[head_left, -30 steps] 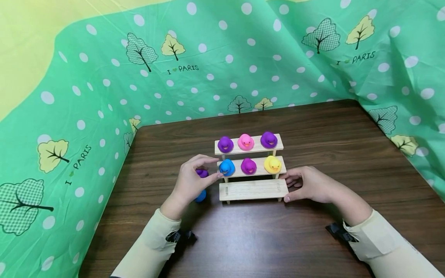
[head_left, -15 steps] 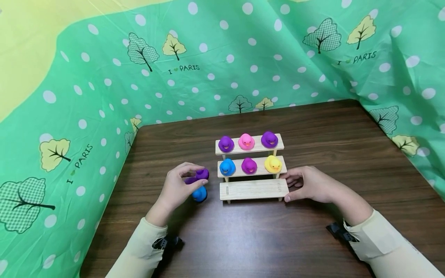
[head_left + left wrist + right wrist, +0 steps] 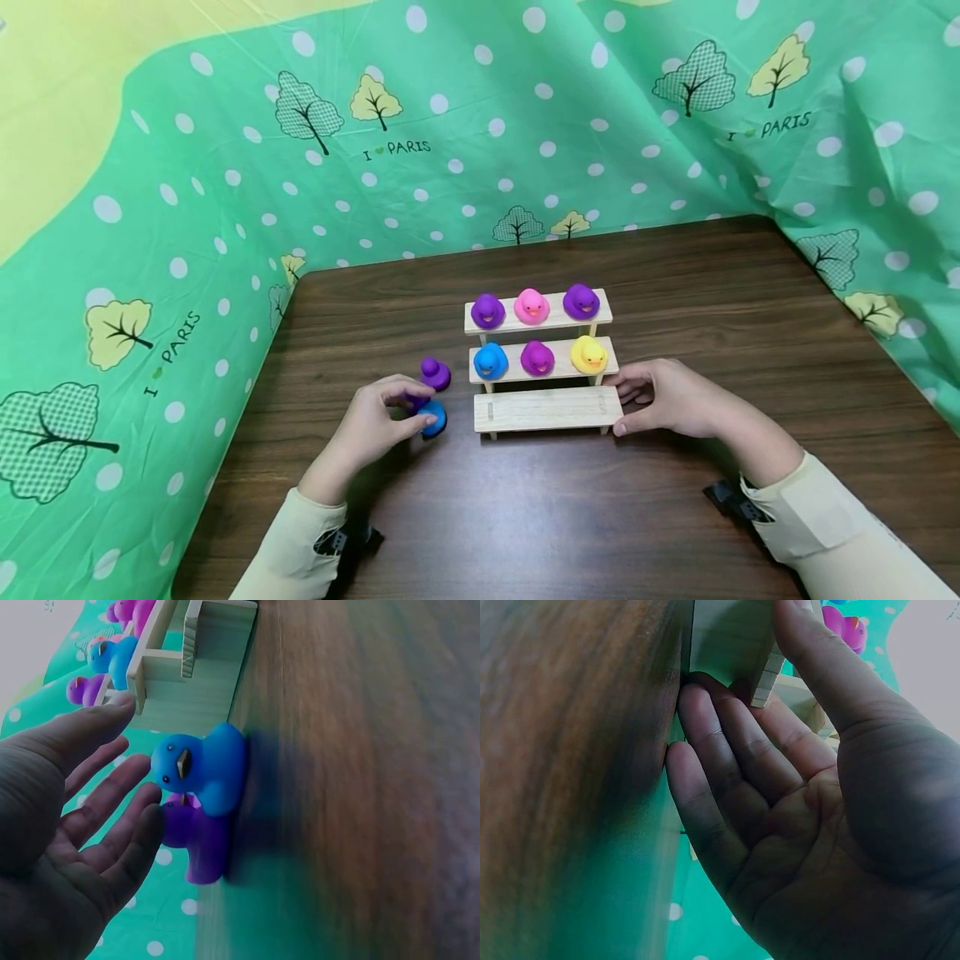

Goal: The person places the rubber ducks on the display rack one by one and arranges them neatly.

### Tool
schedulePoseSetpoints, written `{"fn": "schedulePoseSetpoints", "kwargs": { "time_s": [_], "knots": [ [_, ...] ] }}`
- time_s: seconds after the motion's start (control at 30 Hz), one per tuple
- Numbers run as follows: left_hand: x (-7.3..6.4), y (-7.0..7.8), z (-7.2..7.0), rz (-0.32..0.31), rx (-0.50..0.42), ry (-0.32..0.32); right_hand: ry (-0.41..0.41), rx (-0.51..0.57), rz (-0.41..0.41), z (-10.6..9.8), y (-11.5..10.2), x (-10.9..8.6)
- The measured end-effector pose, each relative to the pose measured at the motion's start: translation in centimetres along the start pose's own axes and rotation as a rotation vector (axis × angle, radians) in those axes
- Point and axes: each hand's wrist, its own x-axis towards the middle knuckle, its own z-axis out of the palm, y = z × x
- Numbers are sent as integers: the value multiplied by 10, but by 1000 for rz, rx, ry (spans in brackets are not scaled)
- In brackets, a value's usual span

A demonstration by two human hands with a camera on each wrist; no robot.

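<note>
My left hand [image 3: 370, 423] reaches around a loose blue rubber duck [image 3: 214, 769] on the table, thumb and fingers apart with a gap to it in the left wrist view. A purple rubber duck [image 3: 199, 836] stands right beside the blue one, partly hidden by my fingers in the head view. Another purple duck [image 3: 436, 375] sits just behind them. At the right end of the three-step wooden stand [image 3: 543, 411], my right hand [image 3: 673, 400] holds the lowest step, its thumb at the front corner and the fingers behind the step's end.
On the stand's top step are a purple duck [image 3: 487, 312], a pink duck [image 3: 532, 307] and another purple one. The middle step bears a blue duck [image 3: 491, 362], a magenta duck [image 3: 537, 358] and a yellow duck [image 3: 589, 356]. A green dotted cloth [image 3: 450, 167] surrounds the table.
My left hand has moved left and toward me, from beside the blue duck on the middle step to the loose ducks on the table. The right hand stays at the stand.
</note>
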Motion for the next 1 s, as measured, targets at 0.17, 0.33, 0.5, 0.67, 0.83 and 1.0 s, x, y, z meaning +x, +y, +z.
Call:
{"fn": "schedulePoseSetpoints", "kwargs": {
  "time_s": [0.17,0.33,0.5,0.67,0.83,1.0],
  "knots": [
    [-5,-4,-1,13,1,-23,-2,2,-4,0,0,0],
    [-9,-5,0,24,39,-32,-3,5,-4,0,1,0],
    [-13,-5,1,21,53,-49,-1,-4,-3,0,1,0],
    [-15,-6,2,11,34,-70,-3,-8,1,0,2,1],
    [-16,-8,2,-3,28,-80,-3,1,2,0,1,0],
    [-17,-10,3,-3,47,-85,-1,4,-2,0,0,0]
  ]
}}
